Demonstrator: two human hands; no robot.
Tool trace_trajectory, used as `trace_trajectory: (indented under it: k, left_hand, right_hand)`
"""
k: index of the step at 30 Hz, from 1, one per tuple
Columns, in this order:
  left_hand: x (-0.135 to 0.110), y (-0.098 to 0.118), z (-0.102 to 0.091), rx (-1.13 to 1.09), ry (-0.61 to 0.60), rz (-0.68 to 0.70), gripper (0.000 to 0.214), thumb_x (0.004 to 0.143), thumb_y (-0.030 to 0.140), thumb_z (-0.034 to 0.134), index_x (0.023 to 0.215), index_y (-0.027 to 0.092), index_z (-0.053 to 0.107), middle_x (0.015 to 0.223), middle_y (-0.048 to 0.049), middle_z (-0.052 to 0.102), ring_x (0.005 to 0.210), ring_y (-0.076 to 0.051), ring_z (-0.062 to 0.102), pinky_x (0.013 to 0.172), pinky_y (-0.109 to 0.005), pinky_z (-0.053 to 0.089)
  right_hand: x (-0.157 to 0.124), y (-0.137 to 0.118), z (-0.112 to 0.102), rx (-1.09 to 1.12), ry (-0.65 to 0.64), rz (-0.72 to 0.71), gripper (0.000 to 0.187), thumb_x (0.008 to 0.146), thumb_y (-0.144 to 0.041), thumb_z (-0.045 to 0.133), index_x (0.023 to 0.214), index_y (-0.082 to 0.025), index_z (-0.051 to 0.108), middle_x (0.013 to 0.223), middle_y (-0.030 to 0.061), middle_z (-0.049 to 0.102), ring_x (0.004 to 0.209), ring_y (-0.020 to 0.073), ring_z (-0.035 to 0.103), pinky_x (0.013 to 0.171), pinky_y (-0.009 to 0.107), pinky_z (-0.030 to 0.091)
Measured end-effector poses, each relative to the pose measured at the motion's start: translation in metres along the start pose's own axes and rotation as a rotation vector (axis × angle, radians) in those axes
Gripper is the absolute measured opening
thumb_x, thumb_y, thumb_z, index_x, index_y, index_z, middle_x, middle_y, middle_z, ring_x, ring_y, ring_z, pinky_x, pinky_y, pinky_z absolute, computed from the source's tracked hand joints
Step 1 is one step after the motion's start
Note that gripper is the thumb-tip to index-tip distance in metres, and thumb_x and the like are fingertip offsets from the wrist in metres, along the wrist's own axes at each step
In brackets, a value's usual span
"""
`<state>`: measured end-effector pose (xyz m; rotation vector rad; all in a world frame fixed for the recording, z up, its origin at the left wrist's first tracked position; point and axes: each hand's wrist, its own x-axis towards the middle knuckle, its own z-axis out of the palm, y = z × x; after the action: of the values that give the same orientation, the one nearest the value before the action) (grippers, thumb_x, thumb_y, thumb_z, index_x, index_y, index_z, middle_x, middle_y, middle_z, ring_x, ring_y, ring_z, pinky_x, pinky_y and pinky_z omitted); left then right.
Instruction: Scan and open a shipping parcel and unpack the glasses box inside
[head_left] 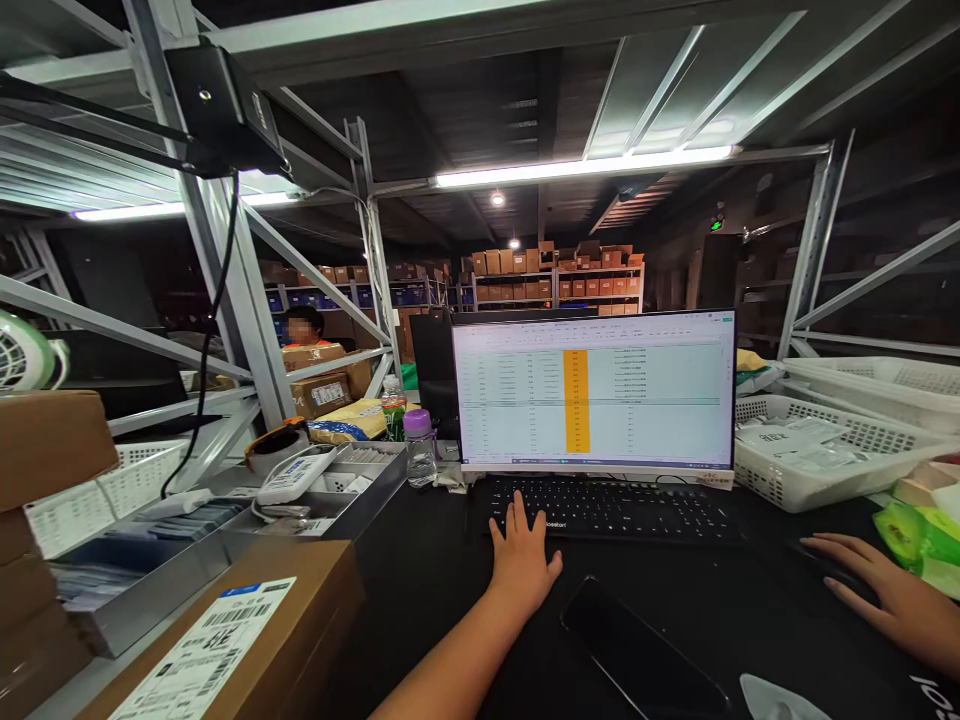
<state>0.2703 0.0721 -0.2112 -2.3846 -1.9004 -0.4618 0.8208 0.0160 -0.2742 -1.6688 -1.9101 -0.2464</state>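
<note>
My left hand [523, 560] lies over the left part of a black keyboard [622, 508], its fingers spread and touching the keys. To the far right, my right hand [885, 590] is curved over a dark computer mouse [836, 566], which it mostly hides. Behind the keyboard stands a monitor [517, 395] showing a spreadsheet with one orange column. A black smartphone [641, 650] lies face up on the dark desk mat, between my two forearms.
A labelled cardboard box [315, 590] sits at the left, beside grey trays [150, 600] of flat packets. A purple-lidded bottle [421, 450] stands left of the monitor. White baskets [795, 480] and a green packet [919, 540] are on the right. A person [304, 325] is behind boxes.
</note>
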Motion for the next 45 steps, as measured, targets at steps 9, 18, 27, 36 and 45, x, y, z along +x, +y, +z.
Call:
trace_trajectory:
  k: [9,18,27,36,45]
  left_hand:
    - [-0.001,0.001,-0.004,0.001,-0.009,-0.008,0.067,0.086,0.046,0.055,0.148,0.021,0.046,0.167,-0.0222,0.01,0.152,-0.038,0.022,0.119,-0.065,0.018]
    - [0.003,0.002,0.001,-0.004,0.051,-0.086,0.081,0.084,0.043,0.062,0.151,0.009,0.033,0.165,-0.0285,0.006,0.151,-0.04,0.022,0.121,-0.056,0.021]
    - [0.008,-0.001,0.0,-0.101,0.077,-0.147,0.106,0.072,0.05,0.071,0.153,0.006,0.019,0.163,-0.0288,-0.016,0.151,-0.043,0.017,0.122,-0.048,0.02]
    - [0.006,0.0,-0.001,-0.094,0.014,-0.133,0.091,0.075,0.05,0.068,0.148,0.008,0.033,0.164,-0.0264,-0.015,0.151,-0.043,0.014,0.122,-0.049,0.017]
    - [0.007,-0.002,-0.004,-0.128,-0.043,-0.099,0.071,0.077,0.049,0.066,0.139,0.017,0.051,0.167,-0.0189,-0.012,0.152,-0.044,0.011,0.122,-0.054,0.015]
  right_hand:
    - [0.001,-0.008,-0.006,-0.025,-0.069,0.023,0.053,0.085,-0.059,0.056,0.132,-0.035,0.062,0.136,0.0069,0.063,0.115,0.0309,0.068,0.091,0.04,0.06]
    - [0.0,-0.041,-0.029,-0.021,-0.131,0.068,0.051,0.09,-0.055,0.051,0.135,-0.031,0.056,0.14,0.0093,0.058,0.122,0.0332,0.062,0.105,0.047,0.049]
    - [0.0,-0.04,-0.026,-0.03,-0.146,0.074,0.051,0.095,-0.05,0.044,0.14,-0.025,0.05,0.143,0.0123,0.053,0.124,0.0294,0.061,0.105,0.036,0.048]
    - [0.0,-0.043,-0.027,-0.029,-0.109,0.067,0.05,0.093,-0.049,0.046,0.134,-0.023,0.056,0.139,0.0131,0.056,0.124,0.0313,0.059,0.108,0.04,0.046]
    - [0.0,-0.033,-0.02,-0.004,-0.109,0.076,0.053,0.092,-0.049,0.047,0.138,-0.024,0.052,0.141,0.0135,0.055,0.123,0.0307,0.061,0.106,0.039,0.048]
